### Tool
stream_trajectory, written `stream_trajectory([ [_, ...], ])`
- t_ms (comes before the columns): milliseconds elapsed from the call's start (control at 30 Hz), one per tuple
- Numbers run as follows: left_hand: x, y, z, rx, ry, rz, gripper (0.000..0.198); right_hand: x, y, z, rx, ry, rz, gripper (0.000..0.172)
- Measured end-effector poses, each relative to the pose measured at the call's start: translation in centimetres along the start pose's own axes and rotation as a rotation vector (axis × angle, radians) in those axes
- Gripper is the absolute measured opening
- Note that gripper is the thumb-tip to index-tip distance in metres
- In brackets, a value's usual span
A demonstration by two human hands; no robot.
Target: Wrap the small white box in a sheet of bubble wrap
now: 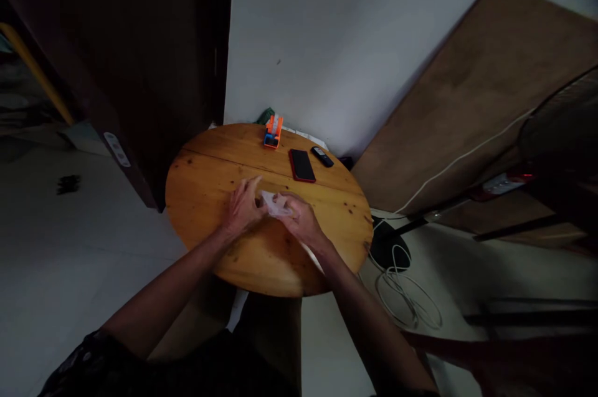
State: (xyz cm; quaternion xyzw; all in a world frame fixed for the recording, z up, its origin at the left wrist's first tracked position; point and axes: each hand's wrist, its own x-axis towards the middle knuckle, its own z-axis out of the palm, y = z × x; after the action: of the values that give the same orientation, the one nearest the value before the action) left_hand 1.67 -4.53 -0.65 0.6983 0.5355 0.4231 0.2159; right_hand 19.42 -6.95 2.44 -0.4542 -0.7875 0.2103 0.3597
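Note:
A small, whitish, see-through folded piece [276,204], perhaps plastic or paper, is pinched in my right hand [301,217] above the round wooden table [205,166]. My left hand [243,207] is just left of it, fingers spread and curved. Its thumb comes close to the piece's left edge; whether it touches, I cannot tell. Beyond my hands lie a dark-screened phone with a red edge [303,165] and a small black keypad handset [322,156]. A white strip [312,258] shows partly beneath my right wrist.
An orange and blue object [273,131] stands at the table's far edge, with a dark green thing [265,116] behind it. A brown board [467,91] leans on the wall. White cable [406,294] lies coiled on the floor at right. A dark door [140,73] is at left.

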Motion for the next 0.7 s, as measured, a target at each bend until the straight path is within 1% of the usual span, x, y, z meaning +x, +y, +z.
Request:
stream_trajectory([
  [100, 0.3, -0.7, 0.1, -0.064, -0.105, 0.083, 0.049, -1.3, 0.0, 0.4, -0.153, -0.015, -0.068, 0.033],
  [167, 0.2, -1.1, -0.3, -0.105, -0.176, 0.129, 0.042, -1.8, 0.4, 0.9, -0.223, -0.023, -0.089, 0.037],
  [233, -0.1, -1.4, -0.9, -0.127, -0.250, 0.197, 0.046, -1.9, 0.8, 1.4, -0.264, -0.029, -0.096, 0.039],
  [300, -0.4, -1.6, -1.6, -0.108, -0.301, 0.233, 0.060, -1.7, 1.1, 1.8, -0.274, -0.030, -0.103, 0.044],
  [367, -0.6, -1.7, -1.8, -0.086, -0.312, 0.243, 0.068, -1.4, 1.1, 1.8, -0.243, -0.027, -0.120, 0.049],
  [467, -0.3, -1.4, -1.8, -0.092, -0.285, 0.260, 0.064, -0.7, 0.9, 1.2, -0.142, 0.002, -0.115, 0.048],
  [533, 0.2, -0.9, -1.8, -0.099, -0.282, 0.210, 0.052, 0.0, 0.9, 0.5, -0.034, 0.012, -0.048, 0.038],
  [567, 0.4, -0.7, -1.8, -0.099, -0.301, 0.159, 0.045, 0.3, 1.1, 0.1, 0.043, -0.006, 0.013, 0.030],
  [633, 0.9, -0.2, -2.1, -0.086, -0.365, 0.048, 0.032, 0.9, 1.5, -0.5, 0.236, -0.087, 0.190, 0.016],
  [700, 1.3, 0.2, -2.3, -0.080, -0.414, -0.022, 0.032, 1.5, 1.9, -0.8, 0.413, -0.163, 0.384, 0.017],
])
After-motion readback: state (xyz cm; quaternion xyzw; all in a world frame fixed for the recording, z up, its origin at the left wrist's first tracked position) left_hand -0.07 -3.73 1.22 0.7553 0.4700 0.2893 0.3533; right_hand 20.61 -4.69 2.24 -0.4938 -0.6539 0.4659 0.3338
